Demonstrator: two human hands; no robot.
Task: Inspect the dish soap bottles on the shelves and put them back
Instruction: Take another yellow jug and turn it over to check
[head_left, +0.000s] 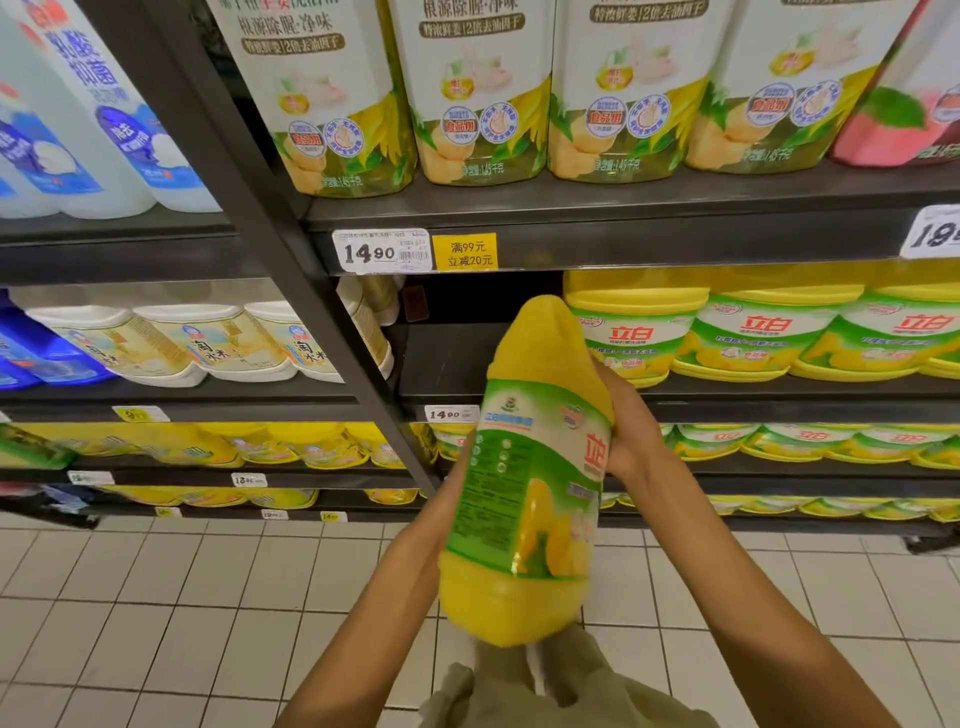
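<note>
A big yellow dish soap bottle (530, 467) with a green and white label is held up in front of the shelves, cap end away from me, its printed back side turned toward me. My right hand (626, 426) grips its upper right side. My left hand (452, 499) holds the left side, mostly hidden behind the bottle. Just beyond the bottle's top, the middle shelf (727, 400) has a dark gap at its left end, beside a row of matching yellow bottles (639, 332).
The upper shelf carries tall yellow-green soap bottles (478, 88) and a pink one (904, 104). Price tags (382, 252) line the shelf edges. A dark upright post (291, 249) splits the rack; white and blue bottles (104, 114) stand left of it. White tiled floor (156, 597) lies below.
</note>
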